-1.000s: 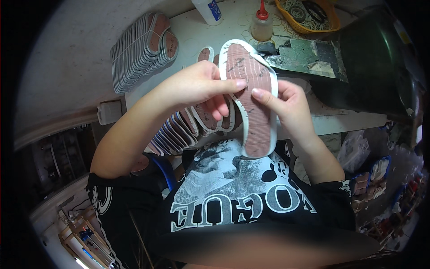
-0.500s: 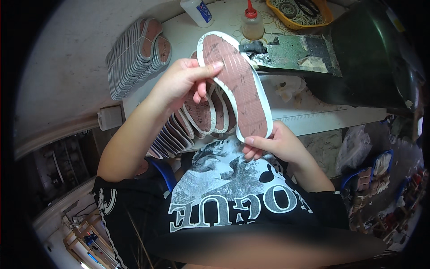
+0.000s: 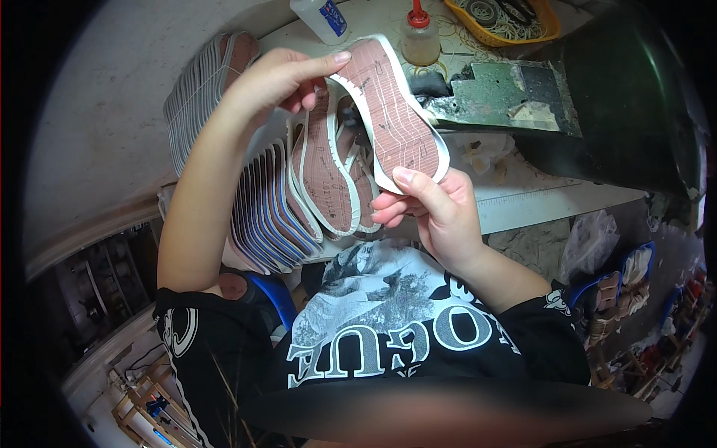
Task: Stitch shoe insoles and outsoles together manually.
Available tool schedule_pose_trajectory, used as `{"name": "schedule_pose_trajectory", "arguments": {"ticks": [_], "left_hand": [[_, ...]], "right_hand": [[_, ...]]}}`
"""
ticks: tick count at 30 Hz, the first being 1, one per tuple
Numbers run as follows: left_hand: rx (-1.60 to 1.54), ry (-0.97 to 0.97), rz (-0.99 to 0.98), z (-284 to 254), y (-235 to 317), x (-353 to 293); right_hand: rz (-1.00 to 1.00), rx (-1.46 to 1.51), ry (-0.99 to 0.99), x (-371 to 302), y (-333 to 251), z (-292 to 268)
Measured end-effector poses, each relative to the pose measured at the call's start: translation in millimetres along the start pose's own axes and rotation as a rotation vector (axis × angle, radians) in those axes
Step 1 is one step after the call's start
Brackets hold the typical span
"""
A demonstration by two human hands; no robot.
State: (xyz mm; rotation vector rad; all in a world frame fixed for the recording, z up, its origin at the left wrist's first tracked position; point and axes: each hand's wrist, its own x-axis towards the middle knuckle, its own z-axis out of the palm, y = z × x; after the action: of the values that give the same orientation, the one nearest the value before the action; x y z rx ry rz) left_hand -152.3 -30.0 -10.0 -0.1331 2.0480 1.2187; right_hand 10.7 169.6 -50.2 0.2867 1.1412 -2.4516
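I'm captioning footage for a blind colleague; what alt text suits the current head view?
A left hand and right hand hold a pinkish-brown, white-rimmed insole near opposite ends, at a worktable. More insoles are lined up to the left; farther back are a red-topped bottle and yellow basket.

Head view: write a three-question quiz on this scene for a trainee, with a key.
1. Which hand grips the end of the held white-rimmed sole nearer the body? A) left B) right
2. True or false: the yellow basket stands to the right of the nozzle bottle.
3. Fill in: The cap on the nozzle bottle is ____.

Key: 1. B, the right hand. 2. True. 3. Red.
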Motion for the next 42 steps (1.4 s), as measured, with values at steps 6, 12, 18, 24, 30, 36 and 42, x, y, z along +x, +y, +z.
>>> {"name": "schedule_pose_trajectory", "arguments": {"ticks": [6, 12, 18, 24, 30, 36, 42], "left_hand": [[0.866, 0.101, 0.722, 6.2, 53.5, -7.7], [0.923, -0.211, 0.838, 14.5, 57.6, 14.1], [0.842, -0.161, 0.811, 15.4, 46.7, -4.7], [0.771, -0.049, 0.555, 26.9, 35.2, -29.3], [0.482, -0.133, 0.206, 36.6, 23.5, -29.7], [0.409, -0.215, 0.101, 37.6, 24.3, -26.2], [0.088, -0.287, -0.022, 53.3, 23.4, -45.4]], "right_hand": [[-0.003, 0.047, 0.02, 14.2, -10.5, 9.4], [-0.035, 0.039, 0.016, 22.9, -16.2, 12.5], [-0.021, 0.002, 0.0, 24.9, -21.9, 8.7], [0.043, 0.031, -0.028, 27.5, -31.3, 8.5], [0.12, 0.008, -0.058, 29.9, -45.2, 7.6], [0.134, -0.014, -0.09, 32.3, -46.0, -1.1], [0.195, 0.072, -0.24, 29.2, -52.3, -5.5]]}}
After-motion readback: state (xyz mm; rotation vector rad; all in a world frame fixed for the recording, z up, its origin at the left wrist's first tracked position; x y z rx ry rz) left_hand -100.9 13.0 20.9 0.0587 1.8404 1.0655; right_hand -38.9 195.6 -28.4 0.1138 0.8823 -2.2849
